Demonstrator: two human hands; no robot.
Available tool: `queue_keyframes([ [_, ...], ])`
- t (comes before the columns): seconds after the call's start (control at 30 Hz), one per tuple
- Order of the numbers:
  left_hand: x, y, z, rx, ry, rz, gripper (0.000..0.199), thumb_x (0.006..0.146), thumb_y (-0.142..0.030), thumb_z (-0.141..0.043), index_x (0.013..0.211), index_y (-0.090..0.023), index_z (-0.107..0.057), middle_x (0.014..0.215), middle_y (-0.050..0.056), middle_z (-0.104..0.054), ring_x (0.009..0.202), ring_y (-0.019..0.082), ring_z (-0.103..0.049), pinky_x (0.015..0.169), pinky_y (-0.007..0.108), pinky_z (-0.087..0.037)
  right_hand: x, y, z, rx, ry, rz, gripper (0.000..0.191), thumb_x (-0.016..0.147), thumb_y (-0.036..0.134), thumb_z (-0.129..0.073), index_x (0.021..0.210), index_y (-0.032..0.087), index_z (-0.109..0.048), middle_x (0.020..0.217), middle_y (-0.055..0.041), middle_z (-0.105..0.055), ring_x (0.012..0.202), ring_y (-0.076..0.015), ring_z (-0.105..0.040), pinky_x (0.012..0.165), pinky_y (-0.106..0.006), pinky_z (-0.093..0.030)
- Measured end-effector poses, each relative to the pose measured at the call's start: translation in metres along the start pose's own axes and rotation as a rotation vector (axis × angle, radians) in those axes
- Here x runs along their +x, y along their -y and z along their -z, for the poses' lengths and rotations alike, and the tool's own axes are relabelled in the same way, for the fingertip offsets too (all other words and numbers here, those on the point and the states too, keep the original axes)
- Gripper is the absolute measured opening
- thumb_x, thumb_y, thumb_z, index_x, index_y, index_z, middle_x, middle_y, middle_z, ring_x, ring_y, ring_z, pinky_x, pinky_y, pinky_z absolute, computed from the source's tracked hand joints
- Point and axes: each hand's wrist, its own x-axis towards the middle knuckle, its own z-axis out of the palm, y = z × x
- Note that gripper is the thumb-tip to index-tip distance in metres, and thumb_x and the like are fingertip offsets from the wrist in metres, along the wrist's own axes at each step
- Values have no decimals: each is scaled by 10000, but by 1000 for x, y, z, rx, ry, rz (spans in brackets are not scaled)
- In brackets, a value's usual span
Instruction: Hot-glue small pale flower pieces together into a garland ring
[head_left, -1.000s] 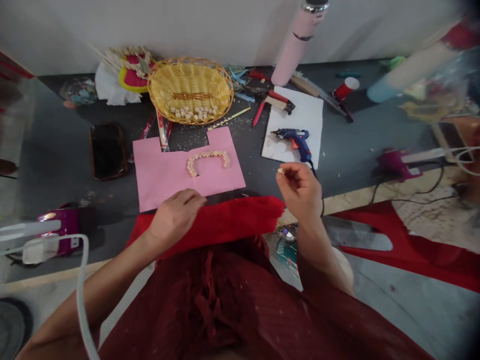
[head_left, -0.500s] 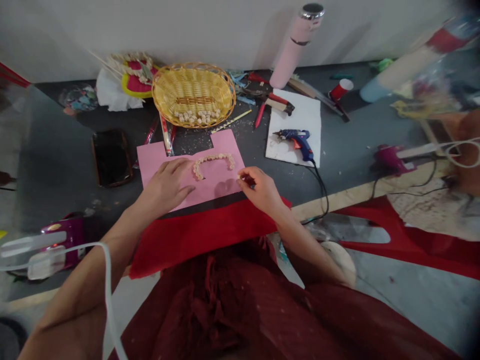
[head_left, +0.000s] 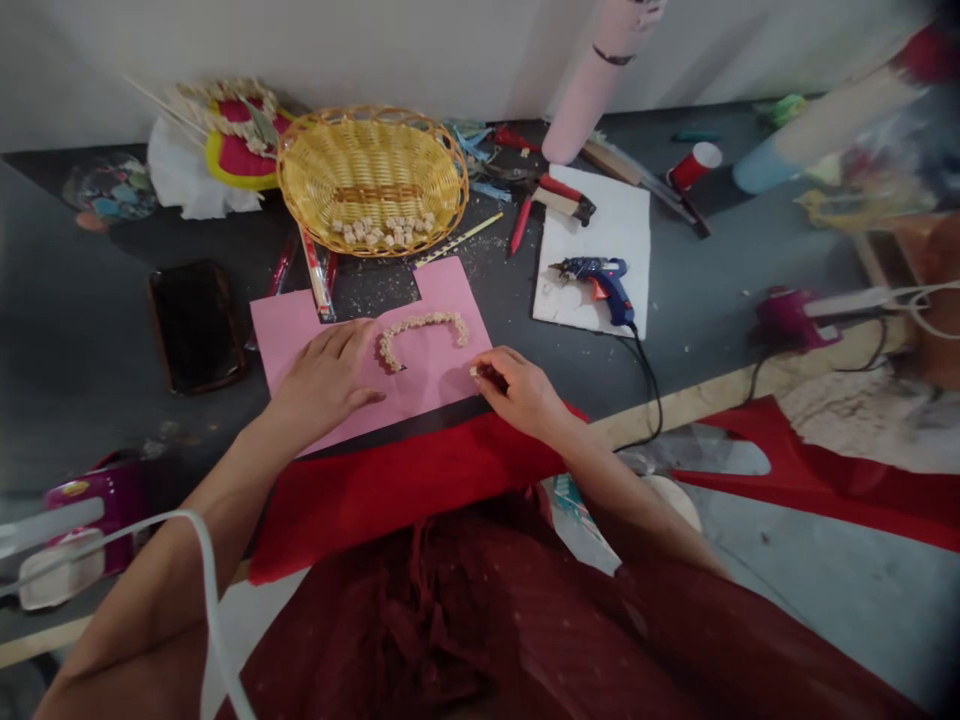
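The paper is best steadied by the left hand, its fingers spread and nothing visibly held, while the piece, pinched in the right hand's nearly closed fingertips beside the paper's right edge, is lowered without the row being nudged.

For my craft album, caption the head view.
Right hand pinching a pale piece near a curved row on pink paper.

Pink flask: top cut off, 1 o'clock. Clutter at 2 o'clock blurred, contents unclear. White cable leaves frame at 7. Left hand, 9 o'clock, hides some pink sheet. Pale piece in right hand: detail too small.
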Motion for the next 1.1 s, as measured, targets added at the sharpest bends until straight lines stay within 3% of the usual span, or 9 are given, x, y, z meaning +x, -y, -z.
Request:
queue_keyframes([
  [0.23,-1,-13,2,44,-11,5,827,830,-384,-744,1506,-235,-290,1474,188,-490,1354,388,-470,1077,560,-450,3,-4,7,-47,45,55,170,909,138,-518,1030,207,-617,994,-80,-667,917,-195,-637,808,-350,-543],
  [0.47,13,-12,17,78,64,68,709,881,-392,-680,1477,-185,-356,1437,195,-515,1310,391,-504,1051,544,-455,2,0,7,-72,55,56,184,891,118,-534,1016,207,-634,1003,-89,-697,948,-213,-649,831,-376,-551],
  [0.63,44,-5,32,50,34,-68,509,947,-227,-523,1446,-197,-428,1448,159,-487,1332,326,-477,1082,493,-430,5,2,6,-67,10,-48,223,856,115,-559,1046,217,-617,990,-68,-701,860,-185,-663,748,-328,-554],
  [0.73,73,-8,35,40,11,-193,461,949,-129,-428,1398,-195,-509,1418,142,-513,1302,308,-479,1074,479,-426,10,2,4,-125,-48,-74,151,873,145,-567,989,226,-620,958,-66,-708,859,-200,-659,766,-350,-549],
  [0.93,124,-15,10,-84,44,-471,361,954,-134,-444,1211,-218,-684,1337,83,-608,1252,267,-512,1089,440,-405,18,1,-7,-314,-116,-90,114,905,191,-572,995,226,-633,952,-70,-729,874,-239,-645,803,-397,-497],
  [1.1,130,-12,-12,-142,85,-540,325,974,-181,-457,1178,-259,-697,1337,67,-616,1236,238,-513,1090,441,-391,19,1,-13,-335,-95,-135,96,916,204,-573,970,240,-644,957,-40,-742,895,-238,-636,797,-393,-450],
])
